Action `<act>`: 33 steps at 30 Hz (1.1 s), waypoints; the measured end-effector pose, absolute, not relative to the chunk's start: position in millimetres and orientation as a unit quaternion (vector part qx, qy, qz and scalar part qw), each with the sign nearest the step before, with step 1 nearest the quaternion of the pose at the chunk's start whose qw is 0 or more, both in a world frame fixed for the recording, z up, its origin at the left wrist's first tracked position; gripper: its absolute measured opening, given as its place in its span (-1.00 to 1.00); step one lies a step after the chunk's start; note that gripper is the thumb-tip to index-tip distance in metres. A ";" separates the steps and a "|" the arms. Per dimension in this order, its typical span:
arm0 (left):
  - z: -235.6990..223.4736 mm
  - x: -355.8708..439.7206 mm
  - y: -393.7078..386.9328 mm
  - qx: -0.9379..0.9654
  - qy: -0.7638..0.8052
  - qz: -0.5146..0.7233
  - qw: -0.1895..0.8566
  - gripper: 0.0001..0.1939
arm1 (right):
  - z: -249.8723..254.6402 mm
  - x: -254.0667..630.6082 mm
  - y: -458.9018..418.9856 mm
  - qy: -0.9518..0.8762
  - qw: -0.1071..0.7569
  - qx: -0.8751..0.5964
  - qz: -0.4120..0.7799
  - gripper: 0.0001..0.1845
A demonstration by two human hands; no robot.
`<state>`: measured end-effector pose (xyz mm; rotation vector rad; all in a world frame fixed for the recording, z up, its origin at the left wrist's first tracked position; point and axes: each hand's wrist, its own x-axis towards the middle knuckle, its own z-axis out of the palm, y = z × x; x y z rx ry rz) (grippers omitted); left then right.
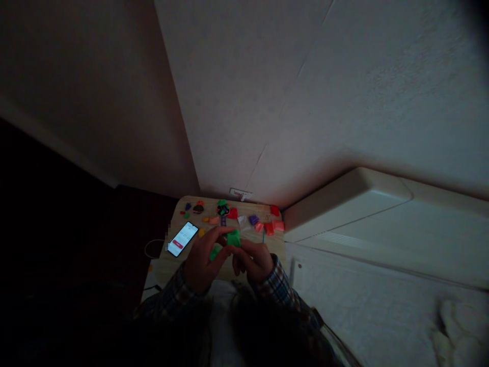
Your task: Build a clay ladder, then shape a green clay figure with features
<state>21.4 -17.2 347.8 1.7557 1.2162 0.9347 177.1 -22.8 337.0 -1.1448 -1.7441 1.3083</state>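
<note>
A green piece (233, 238), bright against the dim light, sits pinched between the fingers of my left hand (206, 255) and right hand (254, 259), just above the near part of the wooden tabletop (171, 265). From my distant view it looks small and uneven in outline, its lower edge partly covered by fingers. A paler green lump (215, 252) shows beside my left thumb; whether it is held or resting, I cannot tell.

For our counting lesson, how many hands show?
2: the left hand, nearer the phone, and the right hand, beside it. Both are at the green piece.
</note>
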 end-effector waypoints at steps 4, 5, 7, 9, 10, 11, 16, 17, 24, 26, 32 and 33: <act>347.8 21.0 -17.2 0.683 0.502 0.370 0.381 -0.72 | 336.1 168.7 -20.6 -0.723 0.340 -0.477 0.365 -0.39; 347.8 21.3 -17.1 0.679 0.512 0.369 0.375 -0.71 | 334.4 166.1 -19.8 -0.738 0.344 -0.484 0.322 -0.39; 347.2 21.9 -16.6 0.673 0.530 0.367 0.362 -0.69 | 329.7 161.2 -17.2 -0.760 0.355 -0.485 0.247 -0.39; 345.4 22.1 -16.2 0.671 0.539 0.365 0.355 -0.66 | 324.5 157.7 -13.3 -0.771 0.366 -0.485 0.191 -0.39; 343.9 22.1 -16.1 0.670 0.541 0.363 0.356 -0.65 | 322.1 156.7 -11.0 -0.771 0.371 -0.489 0.169 -0.39; 342.1 22.0 -16.0 0.669 0.541 0.359 0.362 -0.64 | 320.0 156.1 -8.8 -0.770 0.373 -0.494 0.154 -0.40; 332.2 23.3 -16.9 0.648 0.535 0.351 0.414 -0.69 | 316.2 158.5 -2.0 -0.755 0.378 -0.514 0.152 -0.42; 331.1 23.9 -17.3 0.642 0.532 0.350 0.426 -0.70 | 316.8 159.5 -1.9 -0.750 0.379 -0.515 0.169 -0.42; 336.9 27.6 -19.8 0.603 0.496 0.363 0.508 -0.72 | 324.1 171.2 -5.6 -0.721 0.373 -0.513 0.279 -0.39; 339.7 28.2 -20.1 0.603 0.492 0.369 0.508 -0.71 | 323.8 174.9 -7.5 -0.704 0.377 -0.510 0.319 -0.37; 341.5 29.5 -21.2 0.622 0.495 0.353 0.494 -0.65 | 329.6 177.9 -14.0 -0.642 0.386 -0.490 0.446 -0.31; 341.0 29.4 -21.2 0.622 0.494 0.350 0.497 -0.65 | 332.1 177.6 -14.5 -0.645 0.377 -0.488 0.450 -0.32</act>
